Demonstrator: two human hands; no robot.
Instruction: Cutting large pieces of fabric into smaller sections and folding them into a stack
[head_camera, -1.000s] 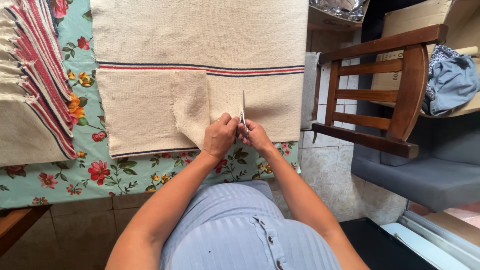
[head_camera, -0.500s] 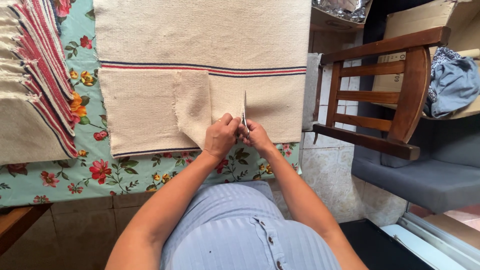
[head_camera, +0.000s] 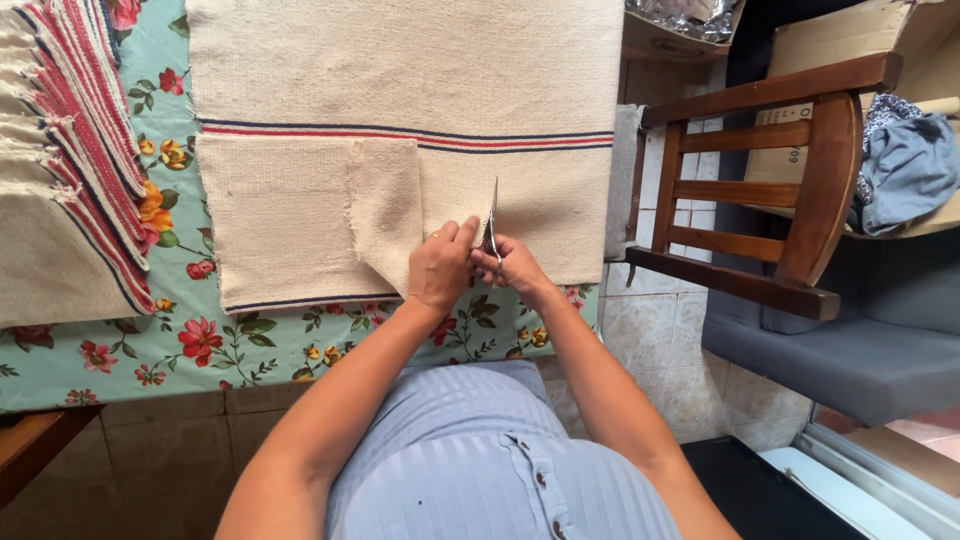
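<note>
Scissors cutting coarse cream woven cloth at the near edge of a floral tablecloth (head_camera: 250, 345).

The left hand (head_camera: 438, 268) pinches the cloth's (head_camera: 400, 70) cut flap; the right hand (head_camera: 508, 268) grips the scissors (head_camera: 492, 222), blades pointing away into the cloth. It looks soft, floppy and fray-prone, best held taut beside the cut. Beyond, its red-and-blue stripe; right, a wooden chair (head_camera: 800, 180).
</note>
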